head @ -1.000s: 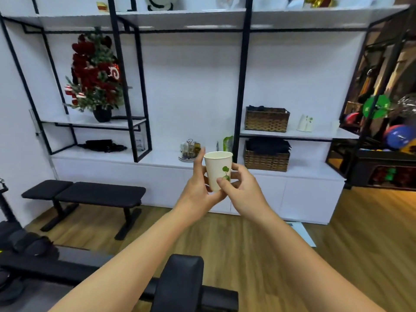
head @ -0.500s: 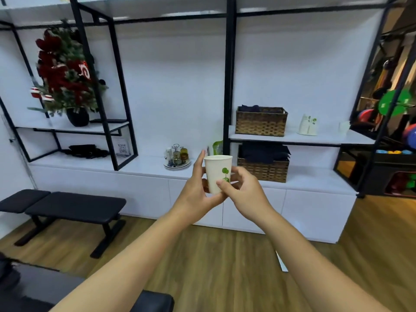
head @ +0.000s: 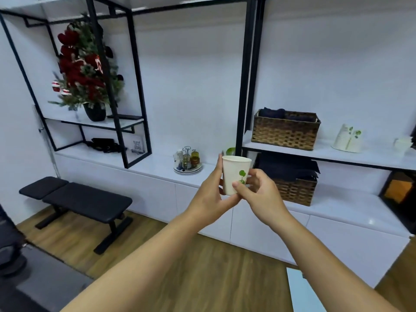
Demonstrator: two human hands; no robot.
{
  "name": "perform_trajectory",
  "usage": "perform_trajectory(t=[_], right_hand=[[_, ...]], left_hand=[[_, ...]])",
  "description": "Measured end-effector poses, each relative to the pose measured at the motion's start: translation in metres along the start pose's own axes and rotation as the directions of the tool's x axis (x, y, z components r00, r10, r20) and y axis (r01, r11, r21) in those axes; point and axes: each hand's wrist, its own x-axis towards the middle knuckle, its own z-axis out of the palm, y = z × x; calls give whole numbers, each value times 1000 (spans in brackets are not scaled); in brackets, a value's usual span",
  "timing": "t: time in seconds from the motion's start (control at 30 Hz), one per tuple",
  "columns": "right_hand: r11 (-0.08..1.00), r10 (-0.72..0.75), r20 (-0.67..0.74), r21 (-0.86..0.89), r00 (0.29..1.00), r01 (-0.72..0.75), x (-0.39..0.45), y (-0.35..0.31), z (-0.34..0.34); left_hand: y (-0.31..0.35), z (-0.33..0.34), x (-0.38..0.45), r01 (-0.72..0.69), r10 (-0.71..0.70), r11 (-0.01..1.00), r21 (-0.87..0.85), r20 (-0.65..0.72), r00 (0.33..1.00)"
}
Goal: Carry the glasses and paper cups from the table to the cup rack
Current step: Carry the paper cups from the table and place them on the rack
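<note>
Nearest: two bare forearms reaching forward from the lower edge over wood floor.
Left hand: cupped against the left side and base of a paper cup, thumb straight up along its wall.
Right hand: thumb and curled fingers pinching the cup's lower right side.
Paper cup: white, green leaf print, upright, open rim on top, held in mid-air at chest height, in front of the white cabinet counter and touching no surface.
Left, on the floor: black padded bench, standing just before the cabinet; bare floor strip between it and the arms.
Counter: plate of small glasses near the front edge, left of the cup; lower wicker basket to the right.
Upper right shelf: second wicker basket, stacked paper cups lying beside it, well apart.
Farthest left: red-decorated small tree in a black pot inside a black frame.
</note>
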Motion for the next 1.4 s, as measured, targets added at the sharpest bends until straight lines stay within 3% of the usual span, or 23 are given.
perform_trajectory(t=[0.37, 0.6, 0.9, 1.03, 1.1, 1.2, 1.4], right_hand=[[998, 55, 77, 32, 996, -58, 226, 84, 22], [985, 93, 161, 128, 983, -114, 365, 135, 86], [924, 136, 388, 282, 912, -258, 517, 175, 158], [968, 136, 374, 148, 917, -204, 594, 192, 176], [985, 131, 352, 59, 927, -162, 699, 214, 196], [993, 119, 386, -70, 915, -100, 732, 222, 210], [1000, 5, 235, -11, 972, -3, 766, 231, 219]], left_hand=[[-131, 8, 178, 19, -19, 1000, 0, -174, 985], [-212, -35, 274, 65, -38, 984, 164, -163, 986], [-313, -86, 373, 104, -9, 882, 460, -204, 979], [-357, -105, 446, 136, -17, 829, 543, -217, 976], [-415, -121, 535, 188, -55, 828, 529, -257, 965], [-441, -133, 560, 210, -79, 833, 511, -267, 961], [-459, -137, 589, 184, -89, 905, 382, -252, 964]])
